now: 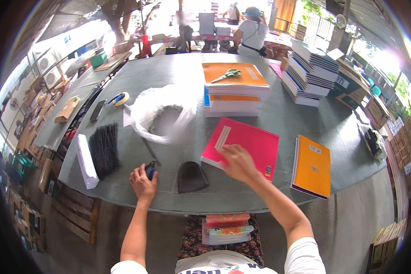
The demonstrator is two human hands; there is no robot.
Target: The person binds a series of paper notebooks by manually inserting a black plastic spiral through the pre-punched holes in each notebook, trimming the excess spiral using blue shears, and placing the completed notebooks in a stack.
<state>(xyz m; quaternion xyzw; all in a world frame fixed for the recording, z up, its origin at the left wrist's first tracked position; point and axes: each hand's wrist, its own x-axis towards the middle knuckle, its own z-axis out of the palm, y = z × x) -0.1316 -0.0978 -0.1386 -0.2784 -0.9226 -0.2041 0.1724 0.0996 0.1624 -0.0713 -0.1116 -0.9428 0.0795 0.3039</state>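
Observation:
My left hand (pixel 144 182) is closed around a pair of small pliers (pixel 151 171) with blue and black handles, low over the table near its front edge. A thin black binding coil (pixel 148 148) lies just beyond the tips. My right hand (pixel 237 162) rests on a thick pink-covered notebook (pixel 255 141), its fingers on the cover and its thumb by the near edge. The notebook lies at a slant. Between my hands sits a dark cloth-like piece (pixel 192 177). To the right is a spiral-bound orange notebook (pixel 311 166).
Black coils (pixel 105 148) lie left by a white roll (pixel 86 162). A clear plastic bag (pixel 144 112) holds more coils. Green scissors (pixel 228 75) top an orange notebook stack (pixel 235 93). Tape (pixel 121 98), a phone (pixel 97 111) and a tall book stack (pixel 310 73) stand farther out.

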